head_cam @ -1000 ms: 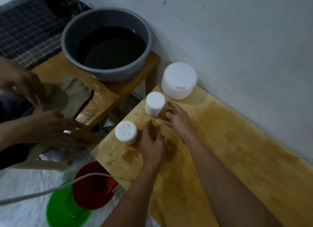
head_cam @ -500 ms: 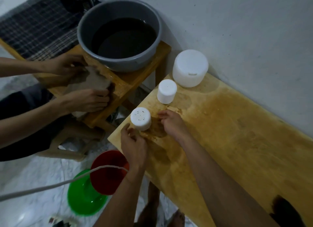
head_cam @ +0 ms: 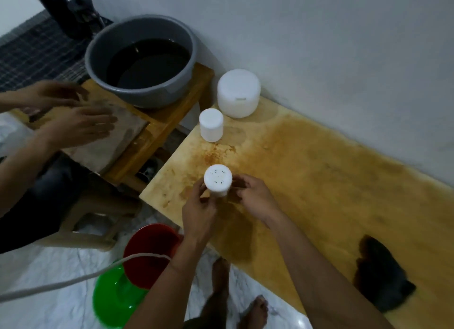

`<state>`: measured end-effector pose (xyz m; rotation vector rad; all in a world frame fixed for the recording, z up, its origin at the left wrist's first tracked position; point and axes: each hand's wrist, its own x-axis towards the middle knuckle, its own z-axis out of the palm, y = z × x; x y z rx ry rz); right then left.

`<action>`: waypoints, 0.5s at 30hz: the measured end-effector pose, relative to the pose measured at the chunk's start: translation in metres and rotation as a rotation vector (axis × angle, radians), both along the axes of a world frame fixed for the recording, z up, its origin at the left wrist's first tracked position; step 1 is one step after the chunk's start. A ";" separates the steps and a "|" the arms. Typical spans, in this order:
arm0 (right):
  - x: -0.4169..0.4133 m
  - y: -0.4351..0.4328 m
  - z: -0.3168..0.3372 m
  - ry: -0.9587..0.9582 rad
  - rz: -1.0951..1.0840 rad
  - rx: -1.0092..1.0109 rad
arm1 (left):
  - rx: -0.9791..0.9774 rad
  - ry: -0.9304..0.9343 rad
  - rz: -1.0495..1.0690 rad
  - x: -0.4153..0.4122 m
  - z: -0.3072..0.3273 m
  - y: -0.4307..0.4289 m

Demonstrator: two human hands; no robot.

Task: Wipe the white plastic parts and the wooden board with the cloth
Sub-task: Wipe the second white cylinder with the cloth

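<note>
A small white plastic part with holes in its top is lifted just above the stained wooden board. My left hand grips its left side and my right hand holds its right side. A plain small white cylinder and a large round white part stand on the board's far corner by the wall. A dark cloth lies on the board at the near right, apart from both hands.
A grey basin of dark water sits on a wooden stool to the left. Another person's hands press a beige cloth there. Red bowl, green bowl and a white cord lie on the floor below.
My hands moved from rubbing the board to the holed white part and picked it up between them. The other person's hands shifted onto the beige cloth on the stool.
</note>
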<state>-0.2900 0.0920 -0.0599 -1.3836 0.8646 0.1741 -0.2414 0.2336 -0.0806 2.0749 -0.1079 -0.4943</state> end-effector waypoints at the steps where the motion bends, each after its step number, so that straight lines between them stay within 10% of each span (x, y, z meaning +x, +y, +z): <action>1: -0.020 -0.003 0.000 0.002 -0.032 -0.021 | -0.004 0.010 -0.055 -0.012 0.003 -0.006; 15: -0.231 -0.015 -0.009 0.059 -0.377 -0.345 | 0.025 0.039 -0.643 -0.153 0.000 -0.061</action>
